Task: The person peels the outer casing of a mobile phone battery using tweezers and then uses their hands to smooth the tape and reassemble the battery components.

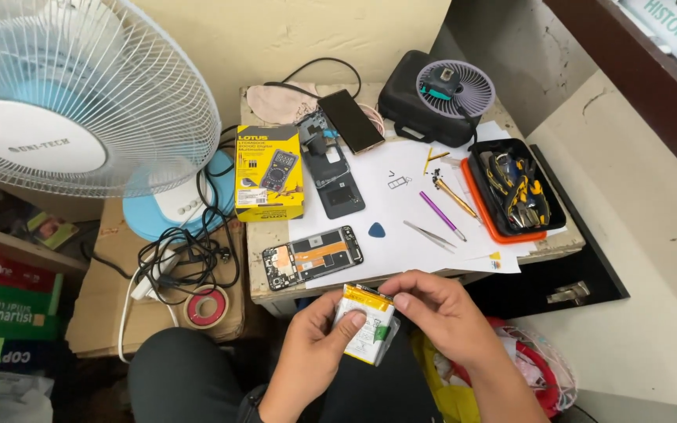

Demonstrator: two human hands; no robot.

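**A:** What is being held?

**B:** A flat, rectangular white phone battery with a yellow top edge (pixel 367 328), held just in front of the bench's near edge, above the person's lap. The left hand (pixel 313 345) cradles it from below and the left, fingers (pixel 349 329) closed on its face. The right hand (pixel 440 307) comes in from the right, thumb and forefinger pinched on the yellow top corner.

**A:** And what lies closest on the bench?

**B:** Just beyond the hands, on the small pale worn bench (pixel 254 270), is an opened black smartphone body with orange inner parts showing (pixel 313 256). It lies partly on white paper sheets (pixel 409 211). Near it on the paper are a blue teardrop plastic pick (pixel 376 229), silver metal tweezers (pixel 429 236) and a slim purple screwdriver (pixel 442 215).

**A:** Further out?

**B:** A yellow multimeter box (pixel 269 173) stands at the left, a black phone back cover (pixel 336 182) beside it. At the right, a black tray of yellow-handled tools (pixel 515 190). To the far left, off the bench, a large white and blue electric fan (pixel 72 102).
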